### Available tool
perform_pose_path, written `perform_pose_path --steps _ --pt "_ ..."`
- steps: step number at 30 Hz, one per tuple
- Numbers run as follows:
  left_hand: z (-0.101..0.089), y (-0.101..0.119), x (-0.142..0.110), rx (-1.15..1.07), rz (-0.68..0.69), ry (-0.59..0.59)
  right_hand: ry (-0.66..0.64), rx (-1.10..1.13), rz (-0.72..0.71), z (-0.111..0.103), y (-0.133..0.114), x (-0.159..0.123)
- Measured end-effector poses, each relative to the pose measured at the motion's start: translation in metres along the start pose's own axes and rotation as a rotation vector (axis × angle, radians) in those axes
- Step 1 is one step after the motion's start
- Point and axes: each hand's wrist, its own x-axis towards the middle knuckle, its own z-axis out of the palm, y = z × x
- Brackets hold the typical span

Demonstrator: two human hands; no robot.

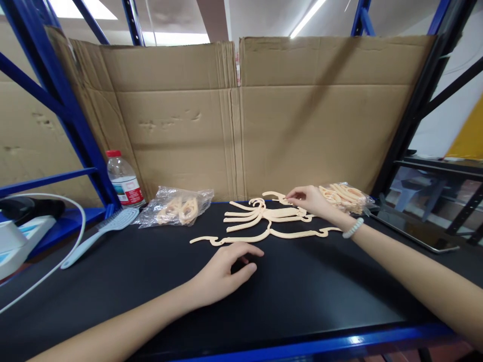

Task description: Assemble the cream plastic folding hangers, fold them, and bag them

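Several cream plastic clothes hangers lie in a loose group on the black table, with curved arms and hooks. The frontmost hanger point(245, 238) is spread wide, its notched arm ends pointing left and right. Behind it a pile of hangers point(249, 215) overlaps, arms fanned to the left. My right hand point(311, 200), with a pale beaded bracelet at the wrist, reaches to the back of the pile. Its thumb and fingers pinch a hanger point(275, 195) by its notched part. My left hand point(224, 271) hovers just in front of the front hanger, fingers apart, holding nothing.
Clear plastic bags of hangers lie left point(181, 208) and right point(345, 196). At left are a water bottle point(125, 183), a hairbrush point(109, 226) and a white cable point(81, 226). A dark flat tablet-like device point(411, 229) lies at right. Cardboard point(181, 130) walls the back.
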Motion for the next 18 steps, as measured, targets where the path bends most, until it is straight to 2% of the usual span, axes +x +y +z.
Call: perform_pose_path --steps 2,5,8,10,13,15,18 --pt "0.005 0.002 0.002 -0.240 -0.158 0.040 -0.026 0.105 -0.029 0.009 -0.024 -0.018" --pt "0.012 0.007 0.004 -0.548 -0.315 0.092 -0.109 0.491 -0.100 0.027 -0.061 -0.045" --pt "0.016 0.009 0.005 -0.660 -0.382 0.188 -0.173 0.588 -0.170 0.041 -0.091 -0.066" --pt "0.017 0.009 0.004 -0.689 -0.400 0.233 -0.216 0.605 -0.183 0.046 -0.101 -0.074" --pt "0.017 0.006 0.003 -0.730 -0.412 0.249 -0.218 0.617 -0.176 0.045 -0.098 -0.072" --pt "0.016 0.004 0.003 -0.750 -0.410 0.258 -0.115 0.582 -0.185 0.041 -0.082 -0.062" --pt "0.013 0.002 0.003 -0.741 -0.392 0.291 0.112 0.459 -0.146 0.034 -0.048 -0.043"
